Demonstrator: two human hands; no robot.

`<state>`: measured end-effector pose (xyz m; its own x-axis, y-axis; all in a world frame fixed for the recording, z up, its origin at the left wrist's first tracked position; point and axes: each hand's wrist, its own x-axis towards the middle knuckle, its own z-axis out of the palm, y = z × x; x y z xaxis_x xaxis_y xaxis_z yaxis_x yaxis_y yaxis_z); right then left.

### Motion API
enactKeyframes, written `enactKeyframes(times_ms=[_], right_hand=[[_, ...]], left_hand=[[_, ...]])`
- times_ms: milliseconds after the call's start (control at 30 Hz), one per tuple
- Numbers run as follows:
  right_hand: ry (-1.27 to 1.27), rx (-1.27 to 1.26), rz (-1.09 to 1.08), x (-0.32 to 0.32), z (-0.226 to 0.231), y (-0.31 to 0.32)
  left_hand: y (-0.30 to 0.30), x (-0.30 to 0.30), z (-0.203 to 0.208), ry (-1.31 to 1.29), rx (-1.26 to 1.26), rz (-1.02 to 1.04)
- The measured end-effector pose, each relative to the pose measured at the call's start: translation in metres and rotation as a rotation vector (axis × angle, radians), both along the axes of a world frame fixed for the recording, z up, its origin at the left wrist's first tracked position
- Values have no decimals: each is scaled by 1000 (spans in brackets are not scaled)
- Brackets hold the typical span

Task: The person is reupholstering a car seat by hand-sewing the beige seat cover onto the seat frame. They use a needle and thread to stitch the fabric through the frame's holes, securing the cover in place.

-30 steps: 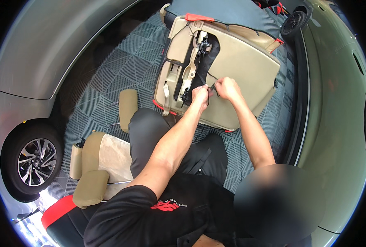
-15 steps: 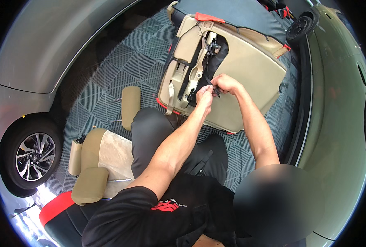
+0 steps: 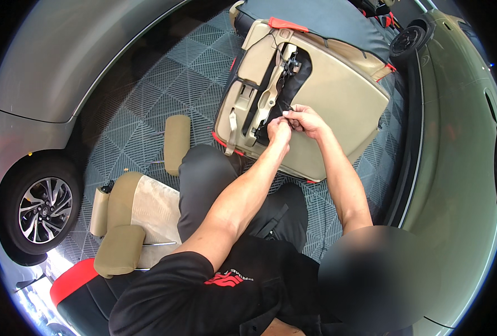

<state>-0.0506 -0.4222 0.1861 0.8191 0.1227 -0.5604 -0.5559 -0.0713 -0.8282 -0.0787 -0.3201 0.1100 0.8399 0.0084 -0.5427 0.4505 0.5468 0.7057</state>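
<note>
A car seat lies on the floor in front of me, its hard beige panel (image 3: 341, 92) facing up and a dark grey and red cover round its edges. A beige metal bracket (image 3: 271, 92) with dark fittings runs through an opening in the panel, beside black fabric (image 3: 296, 84). At the near end of that fabric, my left hand (image 3: 279, 130) and my right hand (image 3: 306, 120) meet, both closed. Between their fingers is a thin black strap (image 3: 288, 108), mostly hidden by the fingers.
On my left, a tan headrest (image 3: 177, 144) lies on the grey tiled floor (image 3: 148, 106). Another headrest (image 3: 120, 251) rests by a tan seat piece (image 3: 156, 201), near a red and black cover (image 3: 78, 283). A grey car (image 3: 36, 67) and a greenish car (image 3: 455, 168) flank the space.
My right hand has turned and closed more tightly beside the left. The dangling strap ends seen earlier are now mostly covered by my fingers. The seat has stayed in place.
</note>
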Motion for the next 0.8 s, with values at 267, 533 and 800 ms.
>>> enactKeyframes(times_ms=[267,533,800], right_hand=[[-1021,-1092,181,7,-27,-20],[-679,-137,-247,-30,82,-17],[-737,-306,-358,-81,121,-58]], left_hand=[[-5,-9,25,-14,93,-6],[4,4,17,-11,19,42],[1,4,30,-102,-83,-43]])
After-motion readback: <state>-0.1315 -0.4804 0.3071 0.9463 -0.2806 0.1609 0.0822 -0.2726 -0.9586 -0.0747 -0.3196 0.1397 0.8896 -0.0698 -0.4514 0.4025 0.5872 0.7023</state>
